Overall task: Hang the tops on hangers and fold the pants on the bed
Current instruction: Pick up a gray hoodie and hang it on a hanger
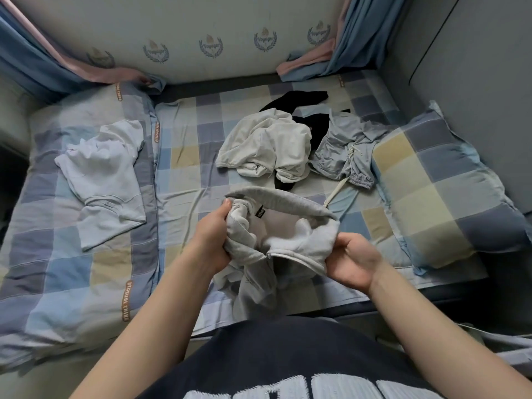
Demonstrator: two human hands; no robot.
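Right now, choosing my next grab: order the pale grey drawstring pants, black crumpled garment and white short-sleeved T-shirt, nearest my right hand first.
1. Pale grey drawstring pants, just beyond the right hand.
2. Black crumpled garment, far middle.
3. White short-sleeved T-shirt, far left.

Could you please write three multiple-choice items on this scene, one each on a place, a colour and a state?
1. Where does the white T-shirt lie?
A. on the left quilt
B. on a chair
C. on the floor

2. What colour is the held hoodie?
A. red
B. grey
C. green

3. How are the hands?
A. both open
B. only one grips
C. both grip the hoodie

Key: 1 A, it lies spread on the checked quilt at left. 2 B, its fabric is light grey. 3 C, the left hand and right hand each curl round its cloth.
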